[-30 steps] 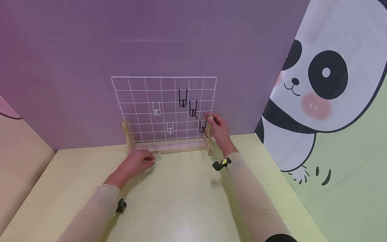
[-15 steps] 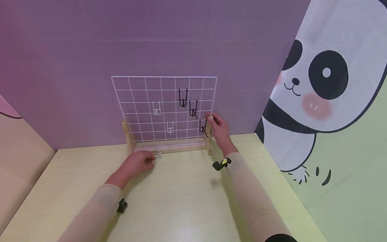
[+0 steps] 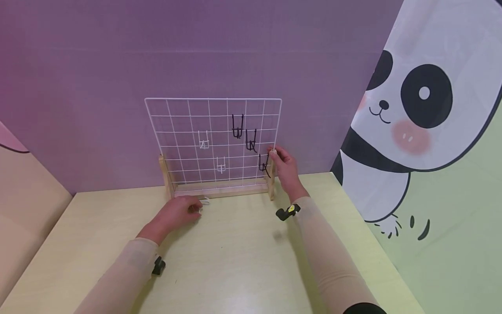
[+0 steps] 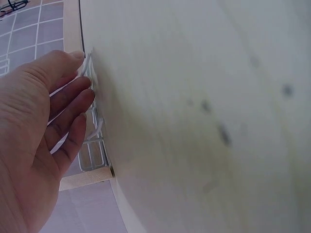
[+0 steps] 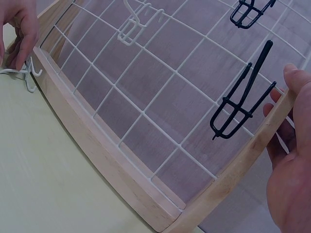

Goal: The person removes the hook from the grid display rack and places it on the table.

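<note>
The tabletop (image 3: 251, 270) was pale and faintly grained, with small dark specks (image 3: 222, 247). Its back edge met a purple backdrop (image 3: 251, 48); a beige panel (image 3: 27, 218) bordered the left edge, and a pale green panel (image 3: 466, 244) with a large printed panda (image 3: 421, 113) bordered the right. A white wire grid (image 3: 215, 99) in a wooden stand (image 3: 231, 191) stood near the back edge, between the two back corners. It carried two white hooks (image 3: 204, 140) and three black hooks (image 3: 251, 143), the black ones toward the right. The left hand (image 3: 178, 211) was low before the stand's left part, its grip narrow, pinching a loose white hook (image 3: 205, 201); whether that hook touched the tabletop could not be determined. The right hand (image 3: 286, 170) held the stand's right upright (image 5: 243, 160), thumb in front, fingers behind.
</note>
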Motion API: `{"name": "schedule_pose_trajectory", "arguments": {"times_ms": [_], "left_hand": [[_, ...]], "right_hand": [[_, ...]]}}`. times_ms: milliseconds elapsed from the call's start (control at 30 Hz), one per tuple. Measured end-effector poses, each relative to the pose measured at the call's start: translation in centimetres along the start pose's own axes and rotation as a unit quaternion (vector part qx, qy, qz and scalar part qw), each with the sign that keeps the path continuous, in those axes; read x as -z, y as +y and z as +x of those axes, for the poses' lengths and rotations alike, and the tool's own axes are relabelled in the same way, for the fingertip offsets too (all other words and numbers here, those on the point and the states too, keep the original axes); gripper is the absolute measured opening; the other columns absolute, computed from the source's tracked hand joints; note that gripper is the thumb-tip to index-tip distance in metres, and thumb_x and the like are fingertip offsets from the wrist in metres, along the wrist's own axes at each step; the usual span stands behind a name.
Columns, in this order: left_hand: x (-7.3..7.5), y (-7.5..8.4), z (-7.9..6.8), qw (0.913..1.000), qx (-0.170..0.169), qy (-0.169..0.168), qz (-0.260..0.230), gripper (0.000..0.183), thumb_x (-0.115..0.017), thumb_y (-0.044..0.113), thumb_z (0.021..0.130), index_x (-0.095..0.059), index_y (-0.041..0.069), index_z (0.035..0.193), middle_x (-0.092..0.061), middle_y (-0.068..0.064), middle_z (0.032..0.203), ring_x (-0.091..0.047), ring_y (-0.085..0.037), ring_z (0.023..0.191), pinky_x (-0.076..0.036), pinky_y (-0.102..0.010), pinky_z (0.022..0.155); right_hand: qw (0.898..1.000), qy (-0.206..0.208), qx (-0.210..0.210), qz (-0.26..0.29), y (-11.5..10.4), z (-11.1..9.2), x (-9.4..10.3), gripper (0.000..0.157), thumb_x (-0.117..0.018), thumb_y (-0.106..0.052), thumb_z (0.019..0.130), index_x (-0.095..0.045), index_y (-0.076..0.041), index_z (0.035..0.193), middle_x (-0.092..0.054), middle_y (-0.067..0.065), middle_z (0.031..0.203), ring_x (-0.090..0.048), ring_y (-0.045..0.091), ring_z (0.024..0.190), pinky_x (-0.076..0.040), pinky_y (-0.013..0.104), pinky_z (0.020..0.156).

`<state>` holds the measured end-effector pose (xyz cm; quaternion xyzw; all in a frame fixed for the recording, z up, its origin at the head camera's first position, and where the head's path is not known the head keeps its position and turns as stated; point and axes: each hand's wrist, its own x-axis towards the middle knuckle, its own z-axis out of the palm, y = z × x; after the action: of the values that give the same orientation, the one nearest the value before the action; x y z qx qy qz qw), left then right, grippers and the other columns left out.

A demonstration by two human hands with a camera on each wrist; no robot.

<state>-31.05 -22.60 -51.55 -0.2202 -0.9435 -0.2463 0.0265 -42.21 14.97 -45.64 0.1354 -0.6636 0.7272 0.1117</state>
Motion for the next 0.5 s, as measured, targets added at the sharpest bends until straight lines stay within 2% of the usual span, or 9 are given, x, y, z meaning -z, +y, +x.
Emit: {"name": "schedule_pose_trajectory", "arguments": {"times_ms": [500], "left_hand": [[0.41,-0.09,0.21,0.9999,0.004,0.004,-0.014,0.021,-0.087,0.01,0.094,-0.08,0.004,0.113,-0.077,-0.002,0.102,-0.071,-0.023,0.094,-0.063,-0.049,0.089]], "right_hand": [[1.0,-0.005,-0.005,-0.008,0.01,-0.09,0.09,0.032,-0.066,-0.024,0.114,-0.073,-0.009,0.142,-0.073,0.005,0.143,-0.06,0.021,0.143,-0.039,0.041,0.128]]}}
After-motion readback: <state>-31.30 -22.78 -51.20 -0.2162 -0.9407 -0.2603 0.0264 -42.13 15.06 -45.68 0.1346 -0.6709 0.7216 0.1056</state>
